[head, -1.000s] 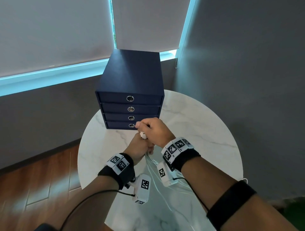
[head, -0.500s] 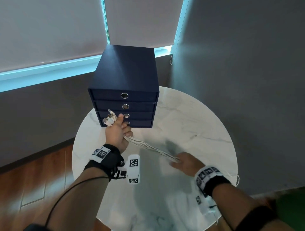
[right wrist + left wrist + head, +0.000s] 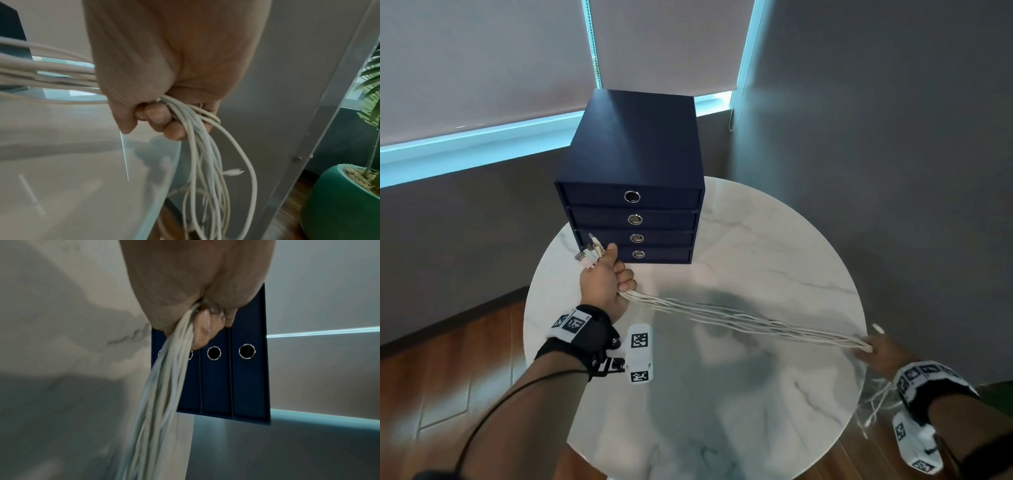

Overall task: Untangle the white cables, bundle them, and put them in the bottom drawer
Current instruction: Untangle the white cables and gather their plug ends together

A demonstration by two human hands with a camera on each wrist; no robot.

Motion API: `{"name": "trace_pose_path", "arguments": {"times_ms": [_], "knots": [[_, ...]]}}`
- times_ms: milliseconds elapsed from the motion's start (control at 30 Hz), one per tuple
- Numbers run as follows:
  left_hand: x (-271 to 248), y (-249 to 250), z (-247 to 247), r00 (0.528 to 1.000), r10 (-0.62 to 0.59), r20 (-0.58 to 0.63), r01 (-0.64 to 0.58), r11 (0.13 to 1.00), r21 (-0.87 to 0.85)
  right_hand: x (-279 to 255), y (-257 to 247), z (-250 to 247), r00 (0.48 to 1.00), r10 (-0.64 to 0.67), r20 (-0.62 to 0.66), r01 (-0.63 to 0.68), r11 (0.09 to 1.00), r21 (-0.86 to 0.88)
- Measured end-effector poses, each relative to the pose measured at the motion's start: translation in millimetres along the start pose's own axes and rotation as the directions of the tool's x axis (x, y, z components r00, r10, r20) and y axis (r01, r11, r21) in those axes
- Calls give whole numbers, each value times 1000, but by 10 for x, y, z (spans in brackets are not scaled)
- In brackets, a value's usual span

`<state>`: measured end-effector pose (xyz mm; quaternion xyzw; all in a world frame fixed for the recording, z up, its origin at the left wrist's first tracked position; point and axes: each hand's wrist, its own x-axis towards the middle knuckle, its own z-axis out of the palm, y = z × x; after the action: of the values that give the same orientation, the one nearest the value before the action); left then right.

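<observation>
Several white cables [image 3: 739, 317] stretch taut across the round marble table [image 3: 756, 246]. My left hand [image 3: 607, 279] grips one end just in front of the navy drawer unit [image 3: 633, 164], and the plug ends [image 3: 589, 253] stick out above its thumb. At the table's right edge my right hand [image 3: 876, 349] grips the same white cables [image 3: 197, 129]; their loose loops hang below it past the rim. All the drawers look closed, the bottom drawer [image 3: 654, 255] included. In the left wrist view the white cables [image 3: 164, 378] run down out of the fist.
A grey wall and a clear panel [image 3: 320, 113] stand close on the right. A green pot with a plant [image 3: 345, 203] sits on the wooden floor beyond the table's right edge. Window blinds hang behind the drawer unit.
Both hands were together at the drawer front a second ago. The right hand has since slid along the cables to the table's right edge, pulling them straight, while the left hand stayed near the drawers.
</observation>
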<state>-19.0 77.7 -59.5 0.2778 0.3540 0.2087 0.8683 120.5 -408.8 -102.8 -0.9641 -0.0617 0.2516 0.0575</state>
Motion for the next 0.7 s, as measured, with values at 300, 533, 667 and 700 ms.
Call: {"name": "trace_pose_path", "arguments": {"times_ms": [300,533,667,700], "knots": [[-156,-193,210,998,57,8,-58,991,119,-87,-951,-32,984,26,178,26,960,-279],[-317,-360,458,997,71,33,-74,994,85,-606,-3031,-22,777,-626,66,606,772,191],[-365,-246,373,985,140,103,-156,973,168,-725,-3447,205,802,-597,-20,575,763,296],[-356,-209,314,979,177,103,-194,960,200,-734,-3453,240,803,-596,-14,580,776,248]]}}
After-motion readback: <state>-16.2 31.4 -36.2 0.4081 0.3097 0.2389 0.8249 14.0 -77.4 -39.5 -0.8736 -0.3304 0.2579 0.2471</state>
